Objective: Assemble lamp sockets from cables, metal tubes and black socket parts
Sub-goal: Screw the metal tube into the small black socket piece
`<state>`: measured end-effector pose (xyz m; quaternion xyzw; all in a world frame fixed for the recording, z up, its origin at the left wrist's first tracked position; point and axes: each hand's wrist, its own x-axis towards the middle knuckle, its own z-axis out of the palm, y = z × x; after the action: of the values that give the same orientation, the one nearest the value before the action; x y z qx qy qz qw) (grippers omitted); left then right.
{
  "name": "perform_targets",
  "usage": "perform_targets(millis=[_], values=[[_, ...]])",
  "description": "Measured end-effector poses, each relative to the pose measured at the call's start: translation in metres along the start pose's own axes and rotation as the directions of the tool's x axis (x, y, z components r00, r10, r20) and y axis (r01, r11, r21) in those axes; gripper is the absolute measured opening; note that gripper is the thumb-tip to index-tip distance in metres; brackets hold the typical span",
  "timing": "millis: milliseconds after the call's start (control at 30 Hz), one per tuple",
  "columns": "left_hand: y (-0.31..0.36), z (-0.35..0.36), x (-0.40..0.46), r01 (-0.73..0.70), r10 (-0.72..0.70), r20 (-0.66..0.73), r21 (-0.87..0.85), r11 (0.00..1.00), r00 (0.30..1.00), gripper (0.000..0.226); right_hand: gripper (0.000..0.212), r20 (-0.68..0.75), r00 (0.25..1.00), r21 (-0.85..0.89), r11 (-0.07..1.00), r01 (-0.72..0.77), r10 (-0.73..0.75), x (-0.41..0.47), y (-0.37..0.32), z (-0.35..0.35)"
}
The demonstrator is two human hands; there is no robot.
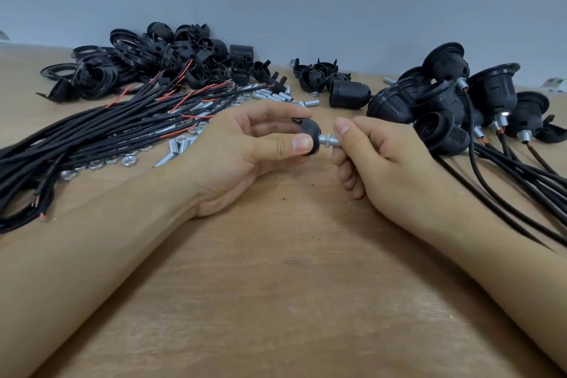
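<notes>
My left hand [245, 144] pinches a small black dome-shaped socket cap [310, 133] between thumb and fingers, just above the wooden table [276, 285]. A short threaded metal tube [328, 140] with a nut on it sticks out of the cap toward the right. My right hand [383, 159] pinches the tube's free end with thumb and forefinger. Both hands meet at the table's middle, forearms resting on the wood.
A bundle of black cables [92, 135] with red wire ends lies at left, with loose metal tubes [276, 98] and nuts [129, 159] beside it. Black socket parts [159, 58] are heaped at the back. Assembled sockets with cables [454, 101] are piled at right.
</notes>
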<state>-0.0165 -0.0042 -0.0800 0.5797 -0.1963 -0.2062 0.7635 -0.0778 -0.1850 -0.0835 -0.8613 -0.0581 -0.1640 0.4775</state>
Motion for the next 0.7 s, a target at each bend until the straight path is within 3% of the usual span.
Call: perform_targets(millis=[133, 333, 567, 700], values=[[0.0016, 0.0021, 0.0011, 0.013, -0.014, -0.024, -0.040, 0.999, 1.000, 0.043, 0.037, -0.048, 0.998, 0.093, 0.995, -0.042, 0.046, 0.0001, -0.0051, 0.0002], [0.0016, 0.0009, 0.0010, 0.027, -0.030, -0.039, -0.086, 0.996, 0.999, 0.039, 0.005, -0.016, 1.000, 0.220, 0.975, 0.003, 0.001, -0.0007, -0.0041, -0.0013], [0.0014, 0.0013, 0.0000, 0.021, -0.022, -0.004, -0.112, 0.993, 1.000, 0.038, 0.015, -0.132, 0.990, 0.182, 0.980, 0.079, -0.055, -0.0004, -0.0048, 0.0017], [-0.0009, 0.0054, 0.0005, 0.016, -0.015, 0.016, -0.133, 0.991, 1.000, 0.042, 0.044, -0.164, 0.985, 0.051, 0.997, 0.056, -0.047, 0.0003, -0.0057, 0.0015]])
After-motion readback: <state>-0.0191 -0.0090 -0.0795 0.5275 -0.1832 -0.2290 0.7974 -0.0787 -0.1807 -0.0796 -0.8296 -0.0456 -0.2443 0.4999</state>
